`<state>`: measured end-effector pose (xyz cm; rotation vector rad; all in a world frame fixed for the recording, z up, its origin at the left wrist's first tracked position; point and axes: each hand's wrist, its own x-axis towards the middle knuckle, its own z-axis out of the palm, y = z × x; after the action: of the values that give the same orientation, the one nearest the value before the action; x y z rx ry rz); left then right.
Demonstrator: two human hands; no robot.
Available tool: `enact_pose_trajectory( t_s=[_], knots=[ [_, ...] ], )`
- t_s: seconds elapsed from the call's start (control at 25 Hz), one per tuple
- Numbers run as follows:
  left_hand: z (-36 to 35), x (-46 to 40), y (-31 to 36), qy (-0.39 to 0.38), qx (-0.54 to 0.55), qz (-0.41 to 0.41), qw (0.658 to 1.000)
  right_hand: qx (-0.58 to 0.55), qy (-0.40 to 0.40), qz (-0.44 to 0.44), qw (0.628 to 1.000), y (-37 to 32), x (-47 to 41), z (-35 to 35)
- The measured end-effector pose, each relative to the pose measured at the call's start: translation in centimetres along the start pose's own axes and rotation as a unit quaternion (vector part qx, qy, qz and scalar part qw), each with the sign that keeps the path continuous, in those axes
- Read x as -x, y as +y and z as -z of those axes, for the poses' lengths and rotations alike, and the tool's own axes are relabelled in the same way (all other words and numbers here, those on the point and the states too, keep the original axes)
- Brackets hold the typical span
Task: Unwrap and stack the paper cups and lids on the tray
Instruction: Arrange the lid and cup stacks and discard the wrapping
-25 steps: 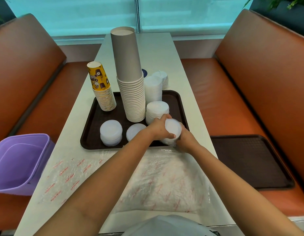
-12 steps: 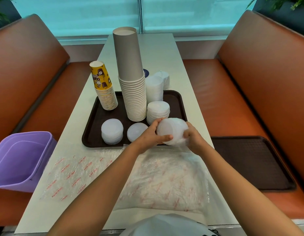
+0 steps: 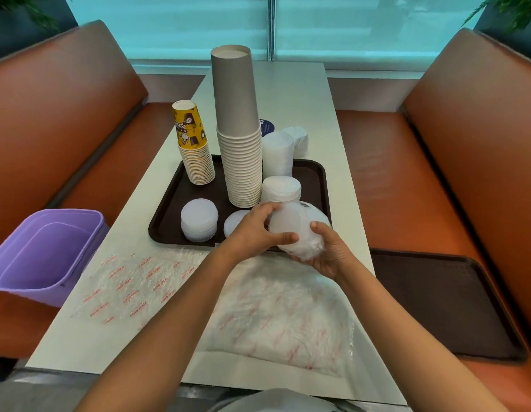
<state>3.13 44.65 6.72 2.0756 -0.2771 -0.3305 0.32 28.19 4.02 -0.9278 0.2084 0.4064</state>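
Left hand (image 3: 255, 230): fingers curled round the near end of the lid bundle (image 3: 296, 230)
Right hand (image 3: 332, 254): cups the bundle from below, thumb on top
Bundle: held over the tray (image 3: 169, 215) front right edge; beside a short lid stack (image 3: 281, 189)
Room: bare tray floor at the left, by the small lid pile (image 3: 199, 219)

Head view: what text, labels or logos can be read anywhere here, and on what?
"SHS" is a partial reading of the upside-down print on the yellow cup stack; the rest is unreadable.
Red repeated print on the bubble wrap: too small to read.
Blue round sticker on the table: blurred, unreadable.
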Motion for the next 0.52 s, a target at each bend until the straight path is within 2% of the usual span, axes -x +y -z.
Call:
enact_pose_trajectory(
  t_s=[0.2,0.28,0.4,0.52],
  knots=[
    [0.8,1.4,-0.2,0.07,-0.041,-0.039,0.996,0.013,-0.012,0.003,1.0,0.1,-0.1,-1.0],
    [1.8,1.9,-0.4,0.072,-0.044,-0.066,0.994,0.024,-0.023,-0.004,0.999,0.2,-0.5,-1.8],
    [4.5,2.3,-0.6,0.002,-0.133,-0.093,0.987,0.058,-0.029,-0.019,0.998,1.2,-1.3,-3.1],
    [7.3,2.2,-0.7,-0.078,-0.226,-0.083,0.967,0.058,-0.033,-0.041,0.997,2.6,-1.9,-4.9]
  ],
)
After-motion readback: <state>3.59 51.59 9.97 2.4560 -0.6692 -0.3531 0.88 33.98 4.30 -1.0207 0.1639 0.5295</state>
